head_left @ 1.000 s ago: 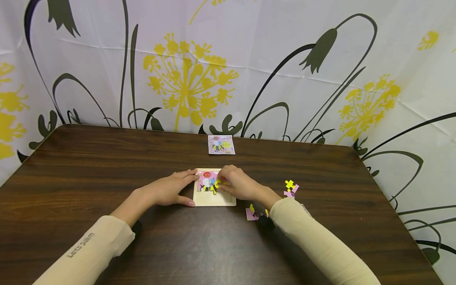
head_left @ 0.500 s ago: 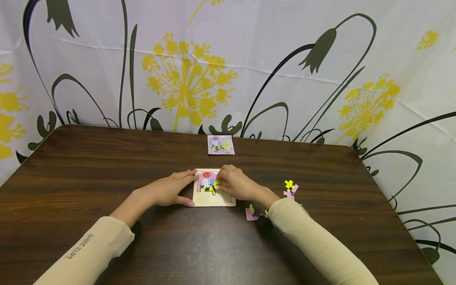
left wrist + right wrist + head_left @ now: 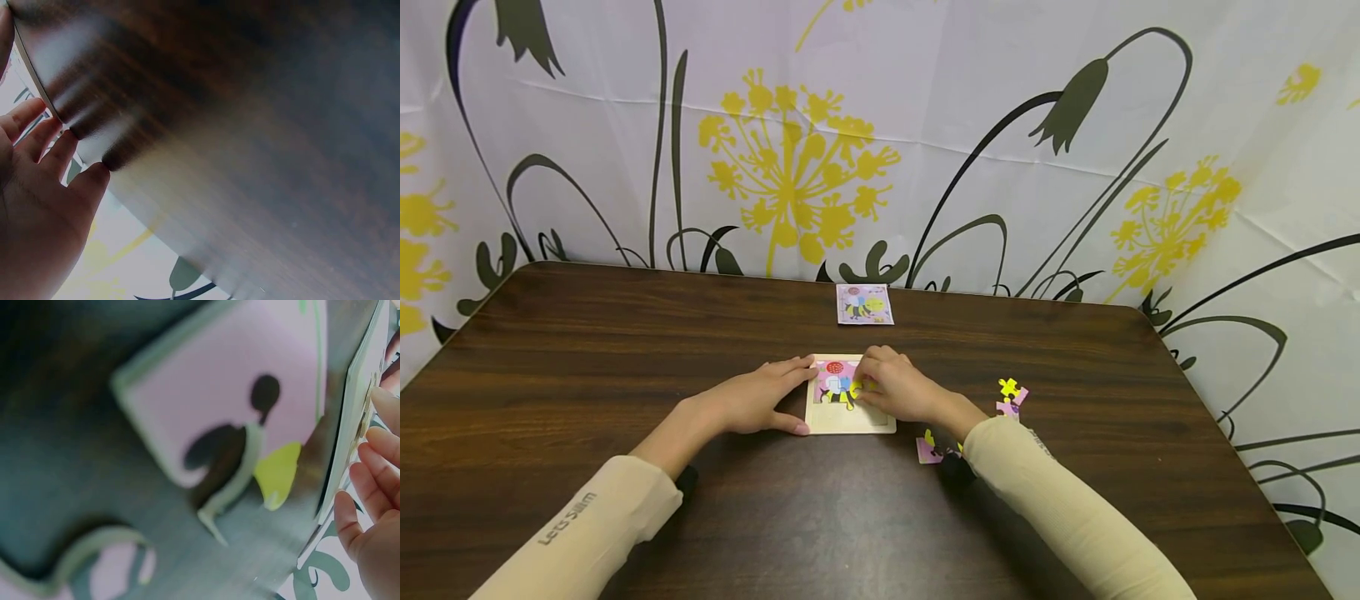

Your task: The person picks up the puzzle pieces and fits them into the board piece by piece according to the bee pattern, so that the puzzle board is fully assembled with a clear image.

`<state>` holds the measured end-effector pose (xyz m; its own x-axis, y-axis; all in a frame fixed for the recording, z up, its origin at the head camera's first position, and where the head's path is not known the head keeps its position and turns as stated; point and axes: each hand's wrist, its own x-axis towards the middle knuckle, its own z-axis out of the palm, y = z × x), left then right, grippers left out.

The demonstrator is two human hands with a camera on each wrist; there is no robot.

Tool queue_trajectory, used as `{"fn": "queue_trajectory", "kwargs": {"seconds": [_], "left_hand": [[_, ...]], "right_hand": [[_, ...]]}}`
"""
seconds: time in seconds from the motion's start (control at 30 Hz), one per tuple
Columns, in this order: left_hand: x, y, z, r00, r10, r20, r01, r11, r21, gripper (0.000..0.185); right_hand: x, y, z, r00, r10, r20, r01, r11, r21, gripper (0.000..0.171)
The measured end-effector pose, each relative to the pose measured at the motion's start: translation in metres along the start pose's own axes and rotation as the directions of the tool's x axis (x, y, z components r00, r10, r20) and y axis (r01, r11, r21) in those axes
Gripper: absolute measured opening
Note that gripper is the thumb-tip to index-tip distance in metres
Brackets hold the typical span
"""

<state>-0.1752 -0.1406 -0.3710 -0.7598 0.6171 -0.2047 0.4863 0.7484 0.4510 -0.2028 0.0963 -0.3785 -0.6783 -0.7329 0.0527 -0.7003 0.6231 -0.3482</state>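
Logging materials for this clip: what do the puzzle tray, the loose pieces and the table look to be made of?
Puzzle tray: pale, matt, probably unfinished light wood, judging by its cream colour and thick raised border. Loose pieces: seemingly the same board with printed pink and yellow faces; the right wrist view shows one with a pale, thick edge. Table: dark wood grain with a soft sheen, wood or laminate.
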Motion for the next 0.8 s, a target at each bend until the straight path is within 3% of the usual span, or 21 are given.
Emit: {"fn": "queue_trajectory", "kwargs": {"seconds": [0.37, 0.8], "left_hand": [[0.0007, 0.0005, -0.0014, 1.0, -0.012, 0.012, 0.012, 1.0, 0.0, 0.083], [0.0024, -0.0005, -0.0009, 1.0, -0.02, 0.018, 0.02, 1.0, 0.001, 0.084]], "right_hand": [[-0.0003, 0.0038, -0.0006, 0.999, -0.034, 0.011, 0.033, 0.999, 0.018, 0.024], [-0.0014, 0.0029, -0.003, 0.999, -0.045, 0.021, 0.045, 0.999, 0.02, 0.023]]}}
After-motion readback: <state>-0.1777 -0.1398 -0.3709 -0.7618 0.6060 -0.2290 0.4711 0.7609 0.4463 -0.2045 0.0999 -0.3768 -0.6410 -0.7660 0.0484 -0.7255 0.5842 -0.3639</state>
